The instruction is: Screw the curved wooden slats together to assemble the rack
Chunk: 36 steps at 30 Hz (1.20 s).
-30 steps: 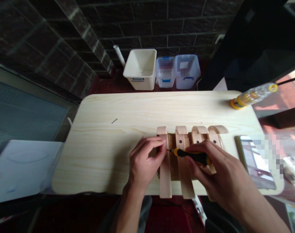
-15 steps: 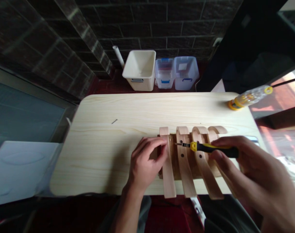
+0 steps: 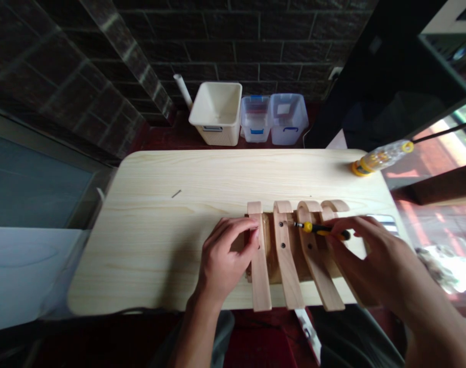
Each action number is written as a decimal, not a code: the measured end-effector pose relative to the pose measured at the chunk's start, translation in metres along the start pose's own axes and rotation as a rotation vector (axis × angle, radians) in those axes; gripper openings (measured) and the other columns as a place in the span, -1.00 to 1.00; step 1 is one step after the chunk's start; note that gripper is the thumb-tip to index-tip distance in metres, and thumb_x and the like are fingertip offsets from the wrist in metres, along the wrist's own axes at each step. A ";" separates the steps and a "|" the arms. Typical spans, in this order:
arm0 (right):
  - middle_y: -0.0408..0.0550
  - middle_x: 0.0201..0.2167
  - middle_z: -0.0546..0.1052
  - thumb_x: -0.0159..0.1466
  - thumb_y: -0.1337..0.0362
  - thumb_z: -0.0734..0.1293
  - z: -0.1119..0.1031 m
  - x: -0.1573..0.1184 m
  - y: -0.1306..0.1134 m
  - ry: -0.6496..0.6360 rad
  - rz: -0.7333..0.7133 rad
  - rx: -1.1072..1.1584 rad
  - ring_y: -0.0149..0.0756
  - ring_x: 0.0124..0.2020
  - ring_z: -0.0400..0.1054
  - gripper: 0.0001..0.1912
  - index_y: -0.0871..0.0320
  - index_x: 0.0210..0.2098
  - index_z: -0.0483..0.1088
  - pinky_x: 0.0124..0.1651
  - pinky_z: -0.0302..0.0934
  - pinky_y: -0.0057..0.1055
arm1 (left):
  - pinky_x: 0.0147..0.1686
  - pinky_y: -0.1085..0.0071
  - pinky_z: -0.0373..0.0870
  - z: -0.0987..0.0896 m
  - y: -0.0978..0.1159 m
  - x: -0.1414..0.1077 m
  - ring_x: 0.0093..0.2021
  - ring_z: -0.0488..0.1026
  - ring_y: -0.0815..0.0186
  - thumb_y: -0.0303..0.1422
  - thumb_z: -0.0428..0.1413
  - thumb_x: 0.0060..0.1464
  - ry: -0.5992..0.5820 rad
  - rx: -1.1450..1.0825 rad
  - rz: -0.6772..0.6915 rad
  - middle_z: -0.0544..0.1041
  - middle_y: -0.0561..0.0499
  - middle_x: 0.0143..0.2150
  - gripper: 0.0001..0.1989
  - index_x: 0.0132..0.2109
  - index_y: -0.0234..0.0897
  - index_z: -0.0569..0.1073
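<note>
A wooden piece with several curved slats point(image 3: 288, 266) lies near the table's front edge, dark screws showing in some slats. My left hand point(image 3: 227, 253) rests at the leftmost slat point(image 3: 260, 276), thumb and forefinger pinched over it; whatever is between the fingertips is too small to make out. In my right hand point(image 3: 365, 245) is a black and yellow screwdriver point(image 3: 316, 229), held by its handle. Its shaft points left, and the tip is near the upper screw point(image 3: 281, 224) of the second slat.
A clear bottle-shaped container with a yellow base point(image 3: 380, 159) stands at the table's back right. A thin dark bit point(image 3: 176, 193) lies on the wooden table point(image 3: 148, 230). Behind the table are a cream bin point(image 3: 217, 134) and two clear boxes. A flat object point(image 3: 386, 223) is partly behind my right hand.
My right hand has turned and shifted its hold along the screwdriver handle, which now appears farther left. The whole view has moved slightly. My left hand keeps its pinch at the leftmost slat.
</note>
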State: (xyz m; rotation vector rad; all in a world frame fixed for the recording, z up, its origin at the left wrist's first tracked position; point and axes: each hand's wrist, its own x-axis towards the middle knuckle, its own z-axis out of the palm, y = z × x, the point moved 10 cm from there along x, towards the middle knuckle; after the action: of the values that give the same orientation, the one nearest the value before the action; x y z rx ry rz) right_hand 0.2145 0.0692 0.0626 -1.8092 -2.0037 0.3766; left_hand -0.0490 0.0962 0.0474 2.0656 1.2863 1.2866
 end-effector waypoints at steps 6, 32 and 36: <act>0.06 -0.02 0.66 0.49 0.20 0.34 -0.016 0.001 -0.041 0.102 -0.092 -0.092 -0.06 -0.04 0.59 -0.86 0.04 -0.05 0.54 0.00 0.50 -0.17 | 0.00 0.29 0.64 0.000 0.001 0.001 -0.11 0.68 0.27 -0.58 0.27 0.25 0.008 -0.011 0.003 0.73 0.00 -0.12 -0.78 -0.05 -0.17 0.61; -0.03 -0.14 0.72 0.47 0.42 0.34 0.059 0.040 -0.118 -0.139 -0.139 0.027 -0.19 -0.20 0.62 -0.74 0.05 0.02 0.62 -0.18 0.43 -0.33 | -0.04 0.24 0.64 -0.001 -0.005 -0.003 -0.11 0.67 0.19 -0.58 0.26 0.25 0.005 -0.023 -0.039 0.74 0.00 -0.11 -0.71 0.03 -0.14 0.59; -0.05 -0.17 0.71 0.45 0.45 0.36 0.061 0.041 -0.119 -0.118 -0.153 0.039 -0.21 -0.20 0.61 -0.76 0.06 -0.03 0.63 -0.22 0.38 -0.38 | 0.00 0.25 0.64 -0.002 -0.003 -0.003 -0.08 0.67 0.20 -0.57 0.24 0.28 0.002 -0.044 -0.048 0.73 -0.01 -0.10 -0.72 0.05 -0.14 0.59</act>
State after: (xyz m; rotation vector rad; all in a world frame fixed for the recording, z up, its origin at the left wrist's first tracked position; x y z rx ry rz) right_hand 0.0779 0.0999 0.0691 -1.6321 -2.1826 0.4812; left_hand -0.0525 0.0952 0.0445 1.9921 1.2880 1.2847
